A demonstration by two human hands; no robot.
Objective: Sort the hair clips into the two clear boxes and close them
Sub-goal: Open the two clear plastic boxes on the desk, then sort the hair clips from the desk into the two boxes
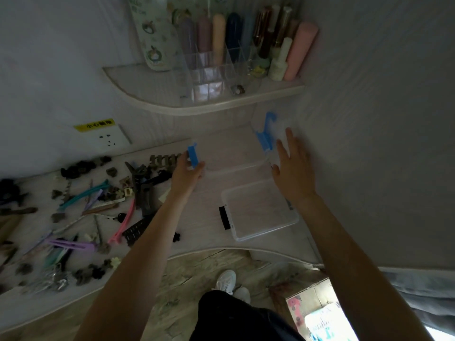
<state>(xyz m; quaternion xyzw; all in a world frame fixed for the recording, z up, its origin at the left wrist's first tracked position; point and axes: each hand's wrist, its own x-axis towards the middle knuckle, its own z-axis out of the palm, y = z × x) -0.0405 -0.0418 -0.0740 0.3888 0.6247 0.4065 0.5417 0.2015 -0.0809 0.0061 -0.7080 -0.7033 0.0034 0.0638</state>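
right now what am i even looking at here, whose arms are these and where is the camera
This is one picture from a wide-angle camera worn on a person's head, looking down at their own bare arms; there is no machine. They stand at a pale desk. The left hand has its fingers on the blue latch of a large clear box. The right hand is spread open at that box's other side, near a second blue latch; whether it touches is unclear. A smaller clear box with a black latch sits nearer, empty. Loose hair clips lie scattered at the left. A shelf above holds bottles.
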